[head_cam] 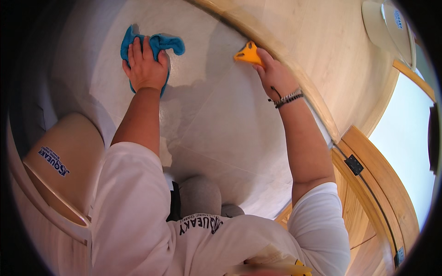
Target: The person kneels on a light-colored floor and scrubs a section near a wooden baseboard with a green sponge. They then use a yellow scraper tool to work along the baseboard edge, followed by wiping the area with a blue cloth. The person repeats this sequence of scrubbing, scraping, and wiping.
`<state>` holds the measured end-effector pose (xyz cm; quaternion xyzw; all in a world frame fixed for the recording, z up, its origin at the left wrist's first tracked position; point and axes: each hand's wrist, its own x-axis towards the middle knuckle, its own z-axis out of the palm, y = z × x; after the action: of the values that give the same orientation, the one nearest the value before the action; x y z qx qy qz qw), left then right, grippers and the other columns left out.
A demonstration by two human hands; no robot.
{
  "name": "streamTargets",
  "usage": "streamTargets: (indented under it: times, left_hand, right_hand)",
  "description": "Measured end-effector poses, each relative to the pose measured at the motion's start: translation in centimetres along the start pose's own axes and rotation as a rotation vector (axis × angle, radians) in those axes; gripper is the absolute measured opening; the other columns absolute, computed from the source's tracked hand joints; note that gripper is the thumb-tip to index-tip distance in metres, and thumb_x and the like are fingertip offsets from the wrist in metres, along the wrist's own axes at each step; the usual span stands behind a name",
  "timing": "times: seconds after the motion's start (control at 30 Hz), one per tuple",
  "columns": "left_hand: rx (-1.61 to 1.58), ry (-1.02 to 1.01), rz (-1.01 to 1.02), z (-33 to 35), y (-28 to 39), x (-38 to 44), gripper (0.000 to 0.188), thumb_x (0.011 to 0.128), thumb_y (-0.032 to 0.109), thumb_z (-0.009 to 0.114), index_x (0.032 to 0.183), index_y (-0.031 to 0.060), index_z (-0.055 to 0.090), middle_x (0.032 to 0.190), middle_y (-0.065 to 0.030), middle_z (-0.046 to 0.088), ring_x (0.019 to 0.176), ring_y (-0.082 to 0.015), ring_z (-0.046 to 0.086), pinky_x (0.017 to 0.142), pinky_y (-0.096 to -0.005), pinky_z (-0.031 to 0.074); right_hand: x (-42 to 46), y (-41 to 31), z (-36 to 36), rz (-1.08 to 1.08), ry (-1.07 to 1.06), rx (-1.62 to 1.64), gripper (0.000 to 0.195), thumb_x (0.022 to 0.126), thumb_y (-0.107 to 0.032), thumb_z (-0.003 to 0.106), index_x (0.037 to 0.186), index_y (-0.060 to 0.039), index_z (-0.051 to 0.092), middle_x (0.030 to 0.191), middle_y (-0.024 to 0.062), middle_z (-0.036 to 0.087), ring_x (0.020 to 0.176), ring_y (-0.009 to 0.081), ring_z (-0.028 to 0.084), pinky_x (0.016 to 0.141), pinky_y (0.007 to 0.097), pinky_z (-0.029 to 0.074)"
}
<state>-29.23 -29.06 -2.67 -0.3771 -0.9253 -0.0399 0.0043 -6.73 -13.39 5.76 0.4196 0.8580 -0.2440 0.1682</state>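
Note:
My left hand [146, 69] lies with spread fingers on a bunched blue cloth [169, 42], pressing it against the pale tile floor [221, 127]. The cloth shows around the fingers and below the palm. In my right hand [276, 74] is a yellow plastic scraper [248, 54] with a wide triangular head. Its head is close to the wooden threshold strip [238, 20]; I cannot tell whether they touch. The scraper's blade edge is too small to make out, and part of its handle is hidden in my grip.
A beige bucket [69, 148] bearing writing stands at my left. Another beige bucket [381, 24] is at the upper right, on wood-look flooring [321, 48] beyond the strip. To my right is a wooden door frame [383, 179] with a black hinge [354, 165]. My grey-clad knee [200, 195] is below.

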Motion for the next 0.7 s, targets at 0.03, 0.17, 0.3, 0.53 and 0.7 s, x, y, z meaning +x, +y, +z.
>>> streamTargets:
  times: [0.03, 0.17, 0.3, 0.53, 0.7]
  left_hand:
    - [-0.010, 0.010, 0.009, 0.0, 0.1, 0.0, 0.052, 0.077, 0.038, 0.044, 0.124, 0.0176, 0.036, 0.132, -0.0042, 0.028, 0.123, -0.0212, 0.024, 0.097, -0.0492, 0.017]
    - [-0.009, 0.012, 0.008, 0.2, -0.4, 0.1, 0.052, 0.076, 0.038, 0.044, 0.123, 0.0174, 0.037, 0.131, -0.0046, 0.030, 0.122, -0.0219, 0.025, 0.096, -0.0494, 0.018]
    - [-0.007, 0.021, 0.011, 0.0, -0.1, 0.1, 0.051, 0.076, 0.038, 0.045, 0.122, 0.0175, 0.037, 0.130, -0.0047, 0.031, 0.121, -0.0221, 0.027, 0.096, -0.0496, 0.019]
    - [-0.014, 0.014, 0.012, -0.2, -0.2, -0.3, 0.052, 0.076, 0.038, 0.045, 0.123, 0.0178, 0.036, 0.131, -0.0045, 0.031, 0.121, -0.0215, 0.026, 0.095, -0.0499, 0.019]
    - [-0.016, 0.001, 0.005, -0.1, -0.2, 0.0, 0.052, 0.076, 0.038, 0.044, 0.123, 0.0180, 0.036, 0.131, -0.0044, 0.030, 0.122, -0.0213, 0.025, 0.096, -0.0497, 0.018]
  right_hand:
    - [0.2, -0.3, -0.3, -0.006, 0.009, 0.002, 0.033, 0.085, -0.029, 0.040, 0.113, -0.0124, 0.035, 0.085, 0.0141, 0.058, 0.080, 0.0302, 0.056, 0.065, 0.0401, 0.045]
    - [0.2, -1.4, -0.8, 0.032, -0.054, -0.031, 0.030, 0.085, -0.028, 0.041, 0.108, -0.0096, 0.037, 0.083, 0.0147, 0.058, 0.080, 0.0312, 0.055, 0.065, 0.0410, 0.044]
    - [0.6, -1.5, -0.6, 0.019, -0.043, -0.021, 0.028, 0.085, -0.027, 0.042, 0.105, -0.0081, 0.037, 0.082, 0.0152, 0.058, 0.079, 0.0316, 0.055, 0.064, 0.0413, 0.044]
    - [-0.1, -1.9, -1.2, 0.062, -0.108, -0.024, 0.036, 0.084, -0.027, 0.045, 0.114, -0.0096, 0.039, 0.088, 0.0190, 0.057, 0.084, 0.0334, 0.054, 0.071, 0.0386, 0.043]
    - [1.7, -3.3, -1.8, 0.072, -0.142, -0.042, 0.036, 0.084, -0.027, 0.045, 0.116, -0.0111, 0.039, 0.092, 0.0173, 0.057, 0.086, 0.0313, 0.054, 0.072, 0.0373, 0.043]
